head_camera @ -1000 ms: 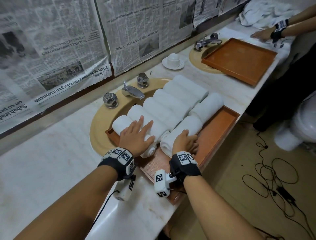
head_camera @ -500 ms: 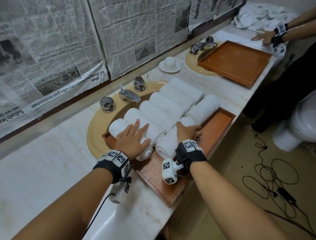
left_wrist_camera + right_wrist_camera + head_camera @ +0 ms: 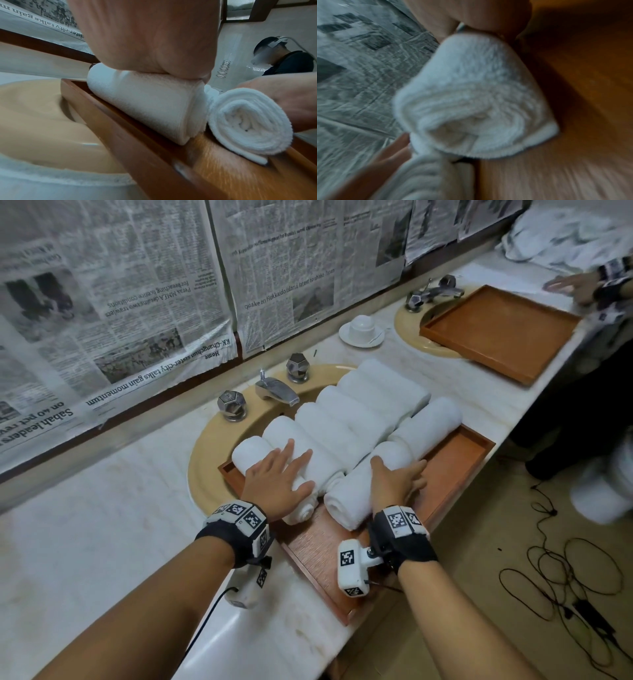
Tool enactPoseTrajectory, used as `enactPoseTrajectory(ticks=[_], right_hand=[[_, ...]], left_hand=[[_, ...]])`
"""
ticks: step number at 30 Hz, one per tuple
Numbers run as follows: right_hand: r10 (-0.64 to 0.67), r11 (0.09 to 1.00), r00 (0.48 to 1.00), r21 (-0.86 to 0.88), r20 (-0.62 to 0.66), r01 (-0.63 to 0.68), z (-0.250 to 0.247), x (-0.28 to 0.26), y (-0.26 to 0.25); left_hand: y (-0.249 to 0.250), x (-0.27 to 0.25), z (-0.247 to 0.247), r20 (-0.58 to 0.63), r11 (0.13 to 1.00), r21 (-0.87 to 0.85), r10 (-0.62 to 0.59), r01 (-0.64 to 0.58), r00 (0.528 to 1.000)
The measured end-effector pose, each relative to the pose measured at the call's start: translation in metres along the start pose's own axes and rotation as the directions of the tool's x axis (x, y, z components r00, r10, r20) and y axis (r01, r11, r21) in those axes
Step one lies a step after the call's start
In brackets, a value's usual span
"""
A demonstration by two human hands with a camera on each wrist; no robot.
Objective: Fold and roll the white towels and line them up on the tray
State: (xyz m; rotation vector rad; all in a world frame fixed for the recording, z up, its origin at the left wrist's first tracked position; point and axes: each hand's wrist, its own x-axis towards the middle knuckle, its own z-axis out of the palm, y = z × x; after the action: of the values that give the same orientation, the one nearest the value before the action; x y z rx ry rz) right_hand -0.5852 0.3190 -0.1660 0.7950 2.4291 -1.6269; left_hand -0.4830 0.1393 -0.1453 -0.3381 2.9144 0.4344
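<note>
A wooden tray lies over a beige sink and carries a row of several rolled white towels. My left hand presses flat, fingers straight, on the two nearest-left rolls; its palm bears down on one roll. My right hand curls over a roll lying lengthwise beside the row, thumb on one side and fingers on the other. That roll's spiral end faces me on the tray floor. Another lengthwise roll lies just beyond it.
A chrome faucet and knobs stand behind the tray. Farther right are a cup on a saucer, a second tray, another person's hands and a heap of towels. Cables lie on the floor past the counter edge.
My right hand has slid from the lengthwise roll's near end farther along it, leaving that end uncovered. My left hand has stayed pressed on the left rolls.
</note>
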Motion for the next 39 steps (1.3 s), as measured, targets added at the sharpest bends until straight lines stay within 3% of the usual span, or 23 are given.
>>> enactPoseTrajectory(ticks=[4,8,11,15,20,26,30,33,35,39], right_hand=[[-0.025,0.998,0.999,0.064,-0.031,0.027,-0.016,0.023,-0.011],[-0.03,0.992,0.999,0.124,0.019,0.027,-0.037,0.062,-0.031],[-0.054,0.977,0.995,0.213,0.082,0.036,-0.044,0.08,-0.038],[-0.056,0.958,0.989,0.288,0.141,0.013,-0.04,0.09,-0.041],[-0.077,0.94,0.982,0.341,0.171,0.014,-0.039,0.098,-0.036],[-0.088,0.958,0.987,0.282,0.134,0.047,-0.044,0.089,-0.032],[-0.121,0.992,0.992,0.024,0.02,0.121,-0.05,0.057,-0.041],[-0.323,0.939,0.945,-0.106,0.048,0.327,-0.044,0.014,-0.047],[-0.443,0.878,0.885,-0.129,0.144,0.461,-0.033,-0.024,-0.05],[-0.599,0.72,0.685,-0.095,0.415,0.687,0.007,-0.103,-0.045]], left_hand=[[0.001,-0.001,-0.002,0.016,1.0,-0.003,0.006,-0.006,1.0],[0.014,-0.002,-0.018,0.005,1.0,0.029,-0.005,0.005,1.0],[0.046,-0.003,-0.024,0.003,0.997,-0.015,0.081,-0.081,0.997],[0.074,0.003,-0.011,0.194,0.964,0.156,0.185,-0.217,0.963],[0.071,0.006,-0.005,0.162,0.941,0.252,0.192,-0.228,0.968],[0.07,0.009,-0.005,0.097,0.939,0.269,0.197,-0.216,0.976],[0.063,0.011,-0.006,0.146,0.943,0.224,0.219,-0.247,0.965],[0.055,0.001,-0.015,0.14,0.96,0.096,0.248,-0.263,0.959],[0.042,-0.018,-0.021,0.003,0.967,-0.028,0.253,-0.253,0.967],[-0.017,-0.087,-0.017,-0.288,0.931,-0.322,0.078,-0.173,0.954]])
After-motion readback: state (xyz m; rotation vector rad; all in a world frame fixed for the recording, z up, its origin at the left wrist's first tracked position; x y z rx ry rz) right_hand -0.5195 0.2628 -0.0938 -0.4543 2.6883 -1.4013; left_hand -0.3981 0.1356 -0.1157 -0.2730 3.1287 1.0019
